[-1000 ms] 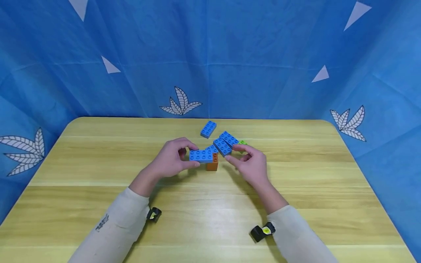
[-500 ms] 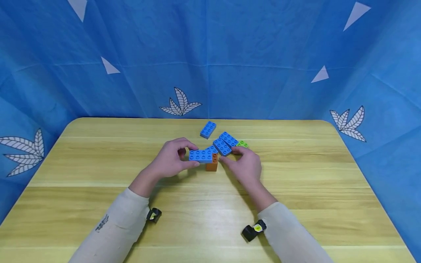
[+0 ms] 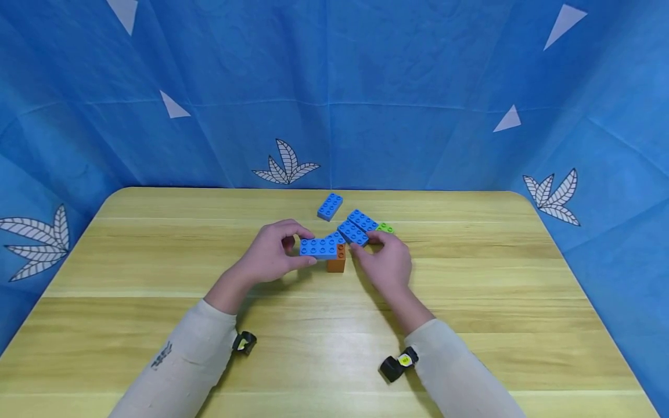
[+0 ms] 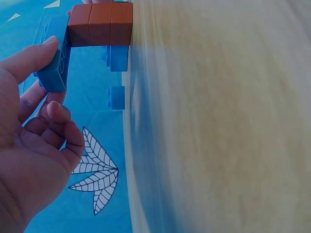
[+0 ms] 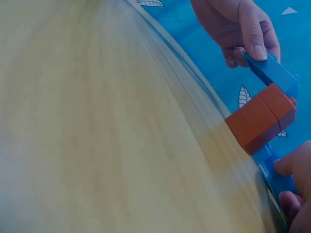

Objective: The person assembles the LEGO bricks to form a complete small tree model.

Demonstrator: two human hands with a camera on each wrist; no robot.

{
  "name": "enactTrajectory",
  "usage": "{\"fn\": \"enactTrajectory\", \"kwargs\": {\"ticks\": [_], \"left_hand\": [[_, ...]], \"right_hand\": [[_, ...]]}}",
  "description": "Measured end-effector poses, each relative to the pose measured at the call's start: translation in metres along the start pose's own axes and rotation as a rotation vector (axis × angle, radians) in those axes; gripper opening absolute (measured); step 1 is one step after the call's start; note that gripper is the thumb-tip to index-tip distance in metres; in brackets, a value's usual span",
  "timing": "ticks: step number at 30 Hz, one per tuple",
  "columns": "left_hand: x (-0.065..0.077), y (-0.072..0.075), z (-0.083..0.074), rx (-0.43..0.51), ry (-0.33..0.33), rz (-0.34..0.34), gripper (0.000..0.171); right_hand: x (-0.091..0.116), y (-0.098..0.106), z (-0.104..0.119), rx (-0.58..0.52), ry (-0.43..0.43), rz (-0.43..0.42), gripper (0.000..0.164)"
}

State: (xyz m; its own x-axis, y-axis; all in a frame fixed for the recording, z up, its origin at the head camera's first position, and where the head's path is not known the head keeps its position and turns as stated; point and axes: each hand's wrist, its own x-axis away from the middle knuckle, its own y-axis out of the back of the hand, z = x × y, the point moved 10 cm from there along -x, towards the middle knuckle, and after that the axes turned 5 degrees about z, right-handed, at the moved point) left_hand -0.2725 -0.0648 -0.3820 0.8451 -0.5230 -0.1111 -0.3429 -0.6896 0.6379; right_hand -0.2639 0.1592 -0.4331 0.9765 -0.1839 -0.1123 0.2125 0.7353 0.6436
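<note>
Left hand (image 3: 272, 251) pinches the overhanging blue brick (image 3: 318, 248) atop the orange stack (image 3: 336, 265) mid-frame, right hand (image 3: 389, 261) pinches another blue brick (image 3: 352, 232) just right of it; looks like picking the next piece, so probably needs a clean lift, stack steadied

A cloth-screened tabletop recording booth; whether inside a home or a lab cannot be told.
Blue fabric backdrop (image 3: 407, 75), creased and printed with white leaf sprigs (image 3: 286, 158) and pale triangles (image 3: 509, 120), hangs behind the wood-grain table (image 3: 313, 342) and along both its sides; black wrist cameras (image 3: 389, 369) show over the table's near half.
</note>
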Motion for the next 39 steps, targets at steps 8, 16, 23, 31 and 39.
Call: {"fn": "enactTrajectory", "kwargs": {"ticks": [8, 16, 23, 31, 39], "left_hand": [[-0.001, 0.000, -0.002, -0.003, -0.035, 0.001, 0.036], [-0.001, 0.002, -0.002, 0.004, -0.022, 0.002, 0.036], [-0.001, 0.002, -0.002, 0.003, -0.025, 0.000, 0.036], [-0.002, 0.001, -0.001, -0.002, -0.023, 0.004, 0.037], [-0.005, -0.001, -0.002, -0.033, 0.009, 0.020, 0.042]], "right_hand": [[0.010, 0.016, 0.000, -0.287, 0.014, -0.003, 0.034], [0.015, 0.025, 0.007, -0.483, 0.121, 0.097, 0.035], [0.021, 0.027, 0.013, -0.547, 0.201, 0.184, 0.036], [0.023, 0.024, 0.017, -0.568, 0.231, 0.264, 0.039], [0.030, 0.035, 0.039, -0.548, 0.258, 0.297, 0.037]]}}
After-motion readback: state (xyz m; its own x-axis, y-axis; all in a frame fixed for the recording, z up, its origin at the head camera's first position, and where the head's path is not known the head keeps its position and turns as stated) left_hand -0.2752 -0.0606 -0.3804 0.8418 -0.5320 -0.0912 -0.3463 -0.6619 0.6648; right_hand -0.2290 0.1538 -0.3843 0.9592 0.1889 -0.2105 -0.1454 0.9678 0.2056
